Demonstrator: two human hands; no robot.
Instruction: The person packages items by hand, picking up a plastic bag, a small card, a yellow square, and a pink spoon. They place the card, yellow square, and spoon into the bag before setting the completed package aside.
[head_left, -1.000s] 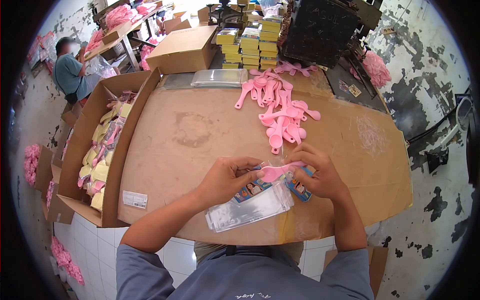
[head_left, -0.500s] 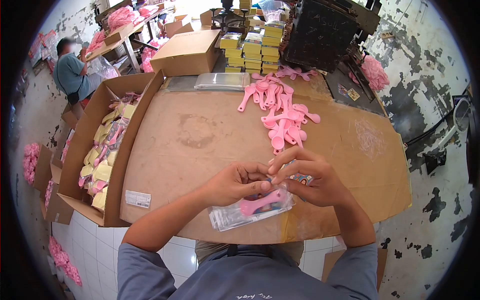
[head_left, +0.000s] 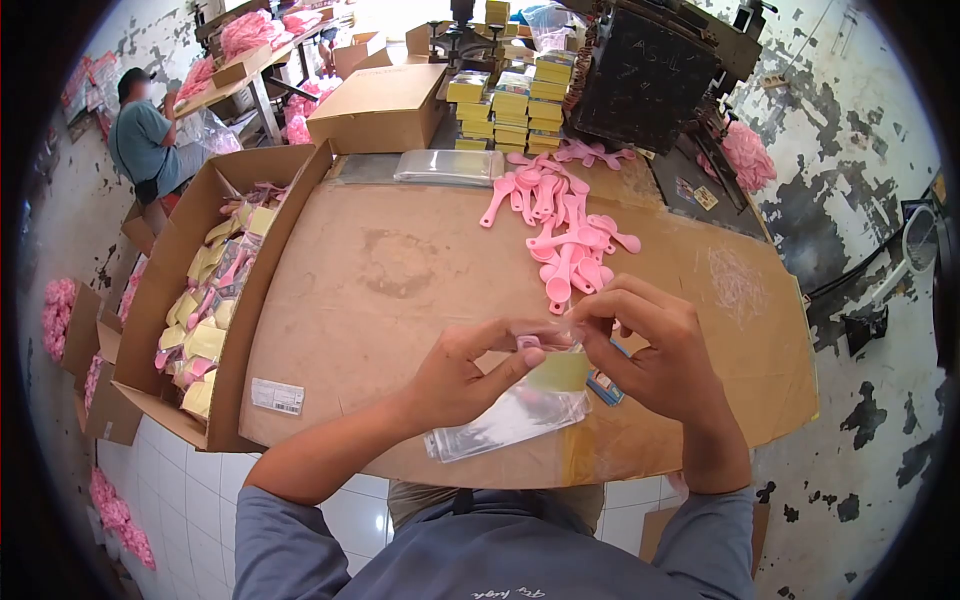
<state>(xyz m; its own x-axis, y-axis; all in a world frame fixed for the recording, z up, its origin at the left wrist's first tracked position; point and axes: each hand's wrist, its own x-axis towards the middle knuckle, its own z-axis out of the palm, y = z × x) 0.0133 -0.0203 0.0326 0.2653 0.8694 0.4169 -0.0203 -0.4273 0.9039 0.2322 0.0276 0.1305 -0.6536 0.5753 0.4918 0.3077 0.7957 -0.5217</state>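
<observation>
My left hand [head_left: 470, 373] is closed on a clear plastic packet [head_left: 556, 368] that shows a pale yellow panel and a bit of pink by the thumb. At the packet's upper edge, my right hand [head_left: 655, 345] pinches the clear film between thumb and fingers. Under the hands lie flat clear bags [head_left: 510, 422] near the table's front edge. A small stack of blue printed cards [head_left: 606, 388] shows below my right hand, partly covered by it. Beyond the hands, a pile of pink spoons [head_left: 562, 240] spreads over the cardboard table top [head_left: 400, 240].
At the left, an open carton [head_left: 270, 255] holds filled packets. A closed box [head_left: 375, 100], a stack of clear bags [head_left: 449, 167], yellow-edged card stacks [head_left: 510, 105] and a dark machine [head_left: 640, 70] stand at the back. A person [head_left: 145, 135] sits at the far left.
The packet has been lifted and turned, so its yellow panel shows instead of the pink spoon. My right hand has moved slightly right, uncovering more of the blue cards.
</observation>
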